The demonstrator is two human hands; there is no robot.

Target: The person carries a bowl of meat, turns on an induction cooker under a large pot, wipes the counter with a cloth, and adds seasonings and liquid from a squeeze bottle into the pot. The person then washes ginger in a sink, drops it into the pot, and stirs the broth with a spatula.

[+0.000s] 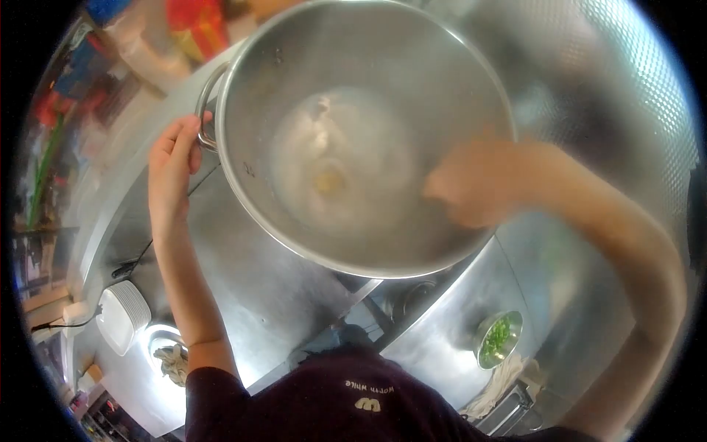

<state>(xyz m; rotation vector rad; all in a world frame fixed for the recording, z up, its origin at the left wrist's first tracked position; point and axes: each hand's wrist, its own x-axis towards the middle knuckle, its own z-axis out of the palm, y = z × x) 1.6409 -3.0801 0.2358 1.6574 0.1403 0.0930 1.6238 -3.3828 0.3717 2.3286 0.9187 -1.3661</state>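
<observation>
A large, deep stainless steel pot (254, 158) fills the upper middle of the head view. Cloudy liquid (361, 191) lies in its bottom, with a pale lump and a yellowish round piece (329, 182) in it; steam or haze blurs the details. At the pot's left side, the fingers of my left hand (175, 151) are closed on the loop handle (208, 107). My right hand (479, 180) is over the right part of the pot, inside the rim's outline. Motion smears its fingers, so I cannot make out whether anything is in them.
A metal bowl of chopped greens (498, 340) stands on the steel counter (434, 339) at lower right, near a cloth (495, 390). White stacked trays (124, 317) and a bowl with a crumpled cloth (173, 362) are at lower left. Assorted packages (199, 29) crowd the upper left.
</observation>
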